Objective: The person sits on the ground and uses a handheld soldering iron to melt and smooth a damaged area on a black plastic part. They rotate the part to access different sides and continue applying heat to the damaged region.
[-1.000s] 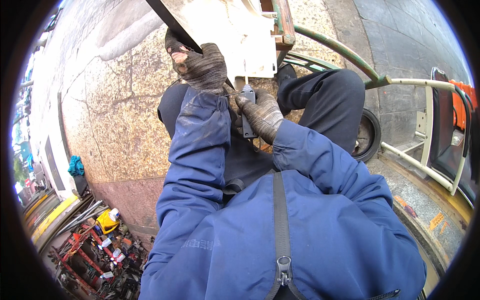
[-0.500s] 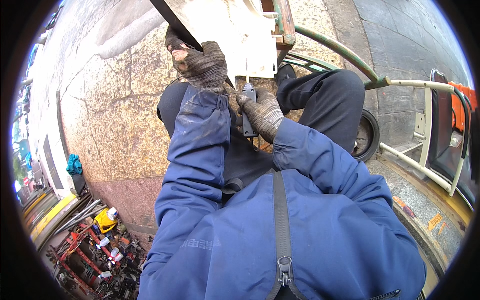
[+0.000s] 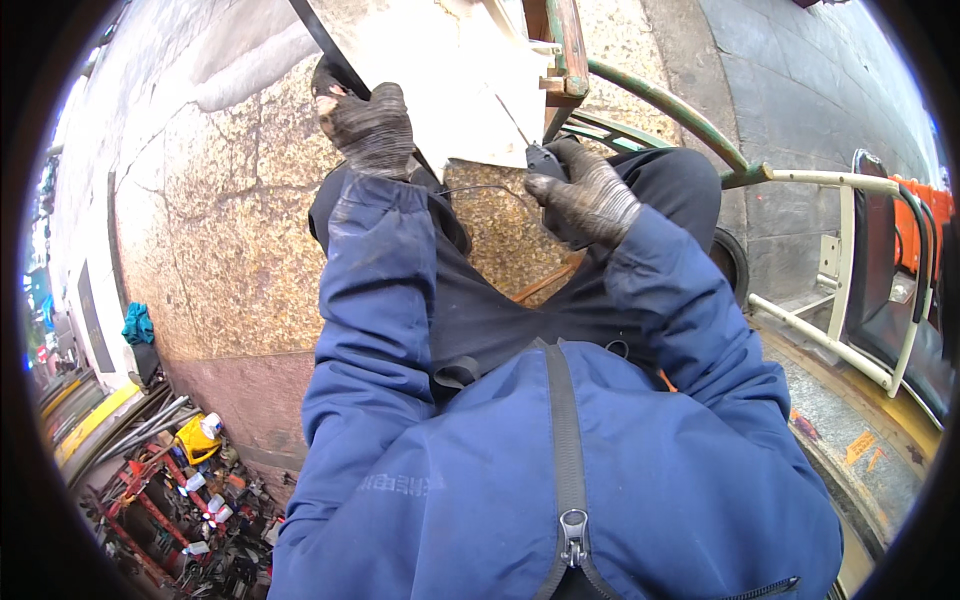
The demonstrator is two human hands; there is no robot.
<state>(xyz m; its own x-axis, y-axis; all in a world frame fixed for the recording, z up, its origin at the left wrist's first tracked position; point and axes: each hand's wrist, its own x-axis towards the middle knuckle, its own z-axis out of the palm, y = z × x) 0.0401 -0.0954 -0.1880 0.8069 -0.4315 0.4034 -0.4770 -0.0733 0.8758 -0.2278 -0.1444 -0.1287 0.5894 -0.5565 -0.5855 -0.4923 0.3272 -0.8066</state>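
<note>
A large white panel [image 3: 455,90] stretches away in front of me, with a long black strip [image 3: 328,42] along its left side. My left hand [image 3: 372,132], in a dirty, torn knit glove, is closed around that strip. In my gloved right hand [image 3: 592,192] is a dark handheld tool [image 3: 543,160], gripped near the panel's right near corner. Its thin shaft [image 3: 514,119] points forward over the white surface; I cannot tell whether the tip touches. A thin black wire [image 3: 490,187] curves between the strip's near end and the tool.
A wooden post [image 3: 570,50] and a curved green tube [image 3: 680,105] stand close on the right. Further right are a cream metal frame [image 3: 845,250] with a dark seat and a black wheel [image 3: 732,265]. Tools and a yellow container [image 3: 197,438] crowd the lower left.
My right hand has moved right with the tool, whose shaft now slants up and left. My left hand and the black strip have shifted slightly left.
</note>
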